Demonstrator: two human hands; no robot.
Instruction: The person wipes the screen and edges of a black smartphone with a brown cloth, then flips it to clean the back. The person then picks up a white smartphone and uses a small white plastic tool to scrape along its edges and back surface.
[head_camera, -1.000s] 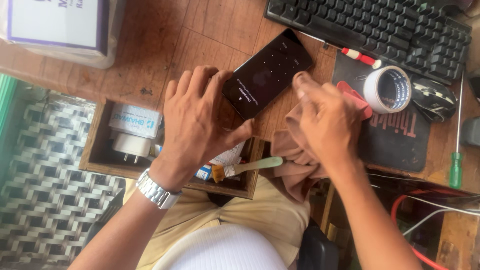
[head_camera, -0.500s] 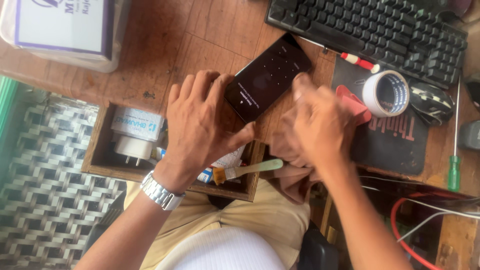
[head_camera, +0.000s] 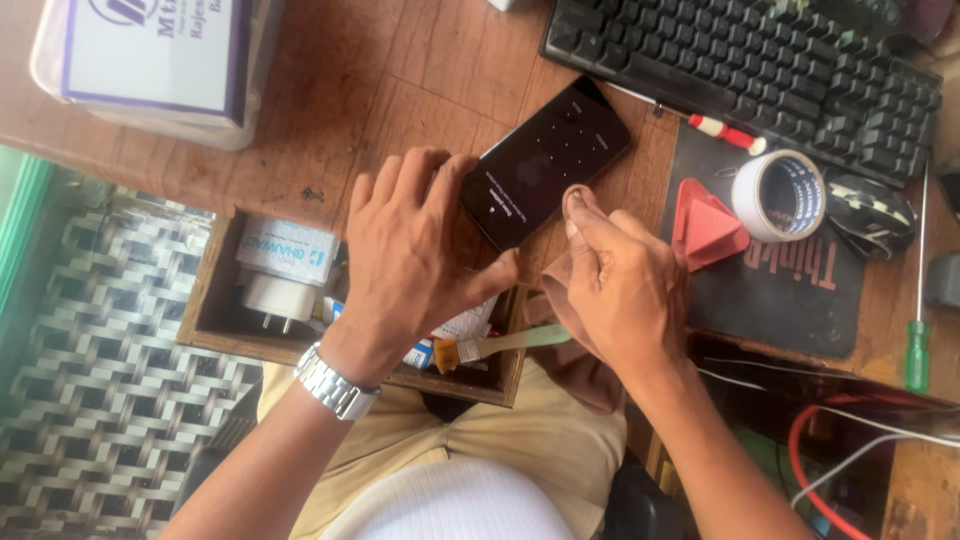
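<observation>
On the wooden desk (head_camera: 330, 90) we pin the dark phone (head_camera: 545, 160) flat with our spread left hand (head_camera: 415, 255) so our right hand (head_camera: 625, 285), pinching a brown cloth (head_camera: 560, 290), can rub its lower edge.

Bare forearms, silver metal-link wristwatch (head_camera: 338, 382) (left wrist), khaki trousers (head_camera: 520, 450), white ribbed shirt (head_camera: 455, 505).

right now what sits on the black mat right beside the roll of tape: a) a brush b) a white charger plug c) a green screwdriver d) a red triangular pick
d: the red triangular pick lies on the black mat, just left of the roll of tape; the green screwdriver lies off the mat on the desk.
</observation>
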